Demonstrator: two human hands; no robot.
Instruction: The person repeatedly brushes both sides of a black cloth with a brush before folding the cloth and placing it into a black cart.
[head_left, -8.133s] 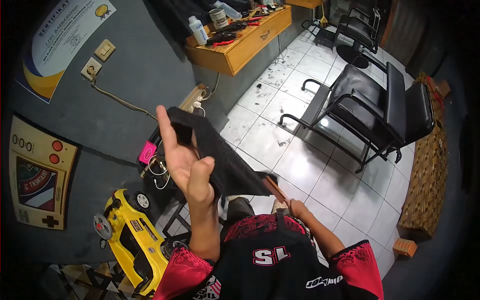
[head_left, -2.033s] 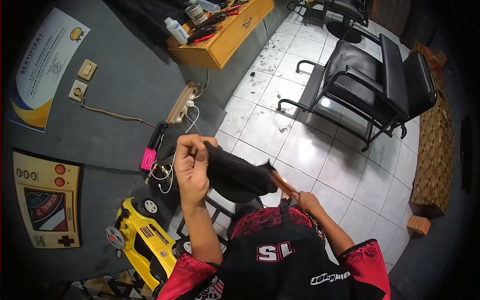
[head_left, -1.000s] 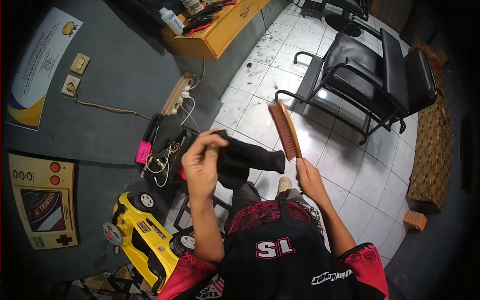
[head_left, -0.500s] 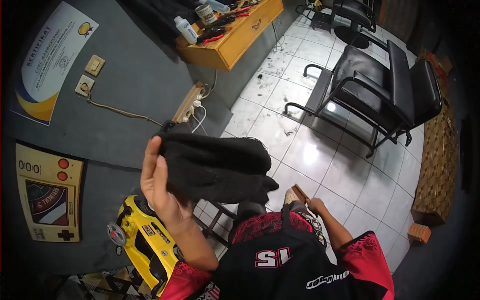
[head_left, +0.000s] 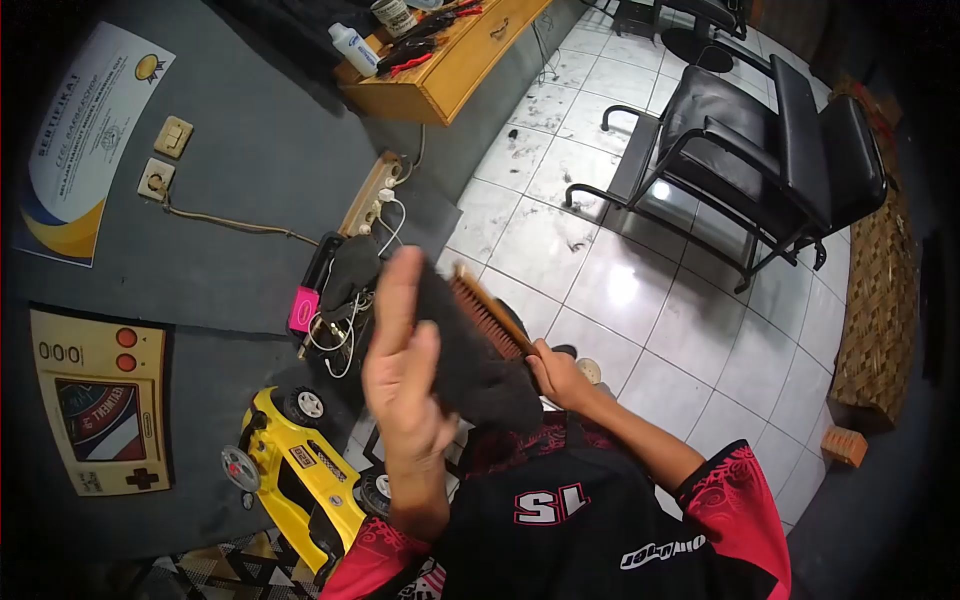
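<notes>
My left hand (head_left: 402,375) is raised near the middle of the view, slightly blurred, holding up a piece of black cloth (head_left: 462,355). Its thumb and a finger show on the left side; the rest of its grip is hidden by the fabric. From the right, my right hand (head_left: 562,378) grips the end of a wooden brush (head_left: 492,315) with reddish-brown bristles. The bristles face the cloth and lie against or very close to its right side.
A yellow toy car (head_left: 310,470) stands at lower left. White cables (head_left: 345,335) and a pink box (head_left: 305,308) are near the wall. Bottles and tools lie on a wooden shelf (head_left: 450,75). A black barber chair (head_left: 730,150) stands on the tiled floor (head_left: 620,300), which has hair scattered on it.
My right hand has lifted the brush from low at the right up to the cloth. My left hand has shifted right, and the cloth has turned from lying sideways to a steeper slant.
</notes>
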